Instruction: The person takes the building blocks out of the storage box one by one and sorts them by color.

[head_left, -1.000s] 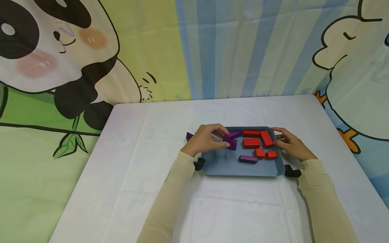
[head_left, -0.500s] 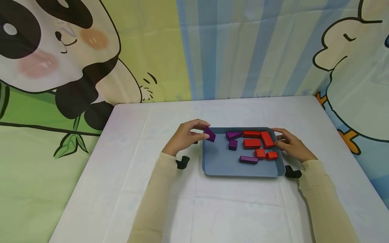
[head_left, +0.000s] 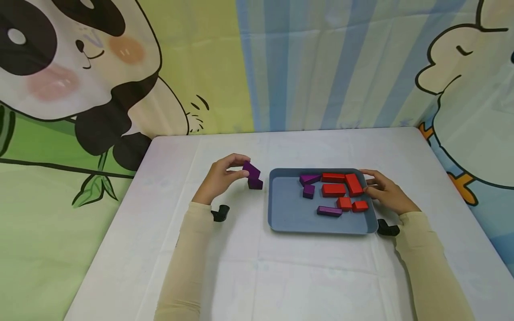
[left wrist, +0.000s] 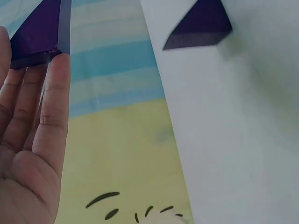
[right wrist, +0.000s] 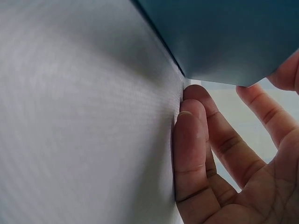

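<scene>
My left hand [head_left: 220,177] pinches a purple wedge-shaped block [head_left: 251,169] between thumb and fingers, left of the tray; the left wrist view shows its sloping side [left wrist: 39,32]. Just below it in the head view, a second purple wedge block [head_left: 255,184] lies on the table, partly overlapped by the held one. At the right end of the blue-grey tray [head_left: 293,223], my right hand [head_left: 385,191] holds the rim, thumb at the edge and index finger by the far corner. Its other fingers [right wrist: 189,144] rest low beside the tray, against the white tabletop.
Inside the tray, several red blocks [head_left: 333,190] fill the right part. Purple blocks lie there too: a wedge [head_left: 309,179], a small cube-like one [head_left: 308,191] and a long bar [head_left: 329,211]. A printed cloth [head_left: 201,67] hangs behind the white table [head_left: 225,276].
My left hand has carried the purple wedge block leftward out of the tray to above the table, beside the other purple wedge. My right hand stays at the tray's right rim.
</scene>
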A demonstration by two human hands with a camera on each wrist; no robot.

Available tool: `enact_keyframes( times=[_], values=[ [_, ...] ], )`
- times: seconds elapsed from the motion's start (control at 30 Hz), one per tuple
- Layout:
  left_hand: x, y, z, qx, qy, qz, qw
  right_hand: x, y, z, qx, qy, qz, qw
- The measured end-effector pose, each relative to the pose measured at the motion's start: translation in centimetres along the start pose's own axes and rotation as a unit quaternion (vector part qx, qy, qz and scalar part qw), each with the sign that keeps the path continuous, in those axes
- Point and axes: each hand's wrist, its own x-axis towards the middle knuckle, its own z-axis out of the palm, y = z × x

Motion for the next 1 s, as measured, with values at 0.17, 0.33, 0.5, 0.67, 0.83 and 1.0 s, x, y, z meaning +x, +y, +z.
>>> enact_keyframes(
  times=[0.17,0.33,0.5,0.67,0.83,1.0],
  values=[
    [-0.2,-1.0,-1.1,0.011,0.015,-0.017,0.9997,0.0,0.3,-0.1,0.002,0.000,-0.003,1.0000],
    [-0.1,-2.0,-1.9,0.017,0.021,-0.026,0.9993,0.1,0.3,-0.1,0.003,0.000,-0.004,1.0000],
    [0.0,-2.9,-2.3,0.026,0.019,-0.041,0.9986,0.1,0.4,0.0,0.004,-0.001,-0.003,1.0000],
    [0.2,-3.9,-2.5,0.042,0.006,-0.068,0.9968,0.2,0.5,0.0,0.003,-0.002,-0.002,1.0000],
    [0.2,-4.8,-2.6,0.048,-0.005,-0.095,0.9943,0.2,0.5,-0.1,-0.002,-0.001,-0.005,1.0000],
    [0.2,-5.8,-2.5,0.057,-0.011,-0.104,0.9929,0.2,0.5,-0.1,0.001,-0.001,-0.004,1.0000]
  ],
)
